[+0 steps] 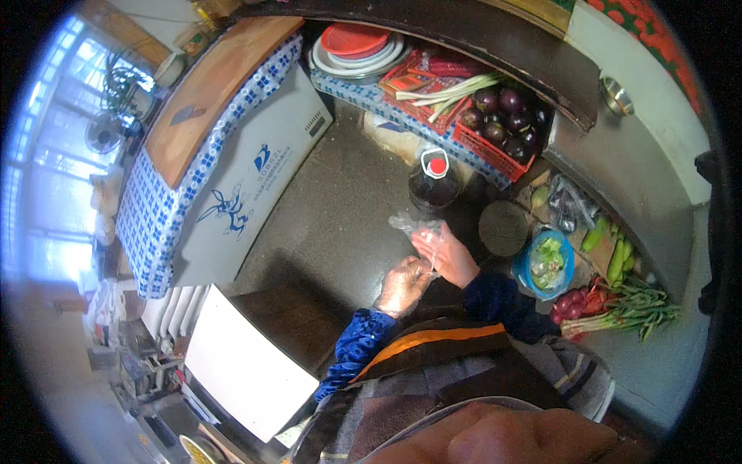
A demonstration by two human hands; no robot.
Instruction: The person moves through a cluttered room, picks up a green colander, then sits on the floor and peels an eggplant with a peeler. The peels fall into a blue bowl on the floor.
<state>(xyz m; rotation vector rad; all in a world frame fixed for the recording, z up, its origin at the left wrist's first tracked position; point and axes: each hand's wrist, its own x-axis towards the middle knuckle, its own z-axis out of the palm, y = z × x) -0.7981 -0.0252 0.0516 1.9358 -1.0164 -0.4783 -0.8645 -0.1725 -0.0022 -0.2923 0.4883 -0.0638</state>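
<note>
My left hand (pixel 403 285) looks covered by a thin clear plastic glove. Its fingers are closed on the edge of a second clear plastic glove (pixel 406 222), near the heel of my right hand. My right hand (pixel 449 255) has its fingers partly inside that second glove, extended with the palm showing. Loose plastic sticks out past the fingertips. Both hands meet in front of my body, above the grey floor (pixel 313 191). Just beyond them stands a large dark bottle (pixel 435 188) with a red cap and white handle.
A chest freezer (pixel 232 197) with a wooden board (pixel 214 93) on its checked cover is at the left. Ahead, a low shelf bears a red crate of eggplants (pixel 504 122) and stacked basins (pixel 356 49). At right are a round stool (pixel 503 228), a blue bucket (pixel 545 264) and scallions (pixel 632 310).
</note>
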